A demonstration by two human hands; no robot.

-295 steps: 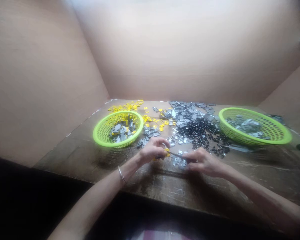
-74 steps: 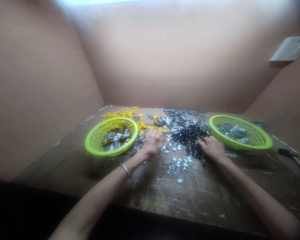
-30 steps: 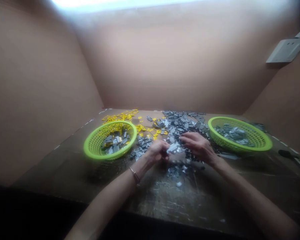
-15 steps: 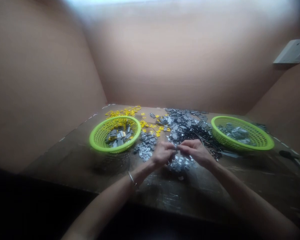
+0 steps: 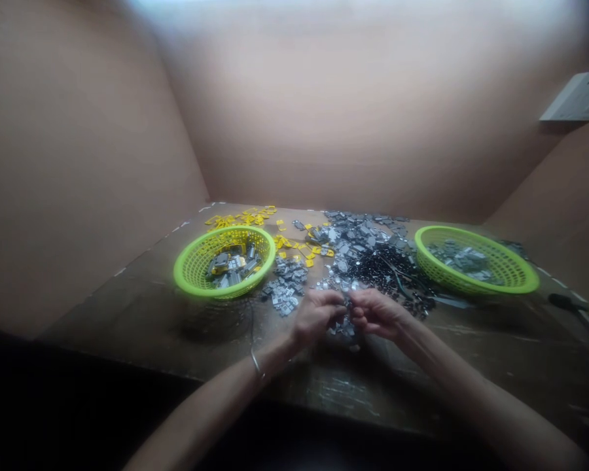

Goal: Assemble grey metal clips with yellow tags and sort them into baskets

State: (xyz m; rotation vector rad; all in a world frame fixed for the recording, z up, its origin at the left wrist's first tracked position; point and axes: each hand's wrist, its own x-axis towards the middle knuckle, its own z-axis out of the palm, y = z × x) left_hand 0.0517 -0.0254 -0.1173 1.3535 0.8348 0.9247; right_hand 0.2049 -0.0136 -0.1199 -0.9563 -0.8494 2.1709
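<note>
The left hand [image 5: 317, 319] and the right hand [image 5: 375, 314] were together, low over the table, with curled fingers almost meeting. Between them lay a small cluster of grey metal pieces [image 5: 342, 333]. The fingers hid whatever they might have been pinching, so I could not tell whether either hand gripped a piece. The pieces were small, flat and shiny, and too small for any marking to be read. A thin bangle [image 5: 252, 358] circled the left wrist.

Just left of the left hand sat a neat grey pile [image 5: 288, 284], with a green basket [image 5: 184, 278] beyond it, holding grey and yellow parts. Near the right hand spread black bits [image 5: 387, 271], merging at the back into a wide grey heap [image 5: 363, 226]. Yellow pieces [image 5: 240, 217] were scattered along the back left. A second green basket [image 5: 476, 282] stood at the right, holding grey parts.

The scratched wooden table [image 5: 358, 392] ran from under the hands to its dark near edge. Cardboard walls [image 5: 78, 163] rose at the back and sides. A dark-handled tool [image 5: 567, 301] lay near the right wall, below a white wall socket [image 5: 579, 97].
</note>
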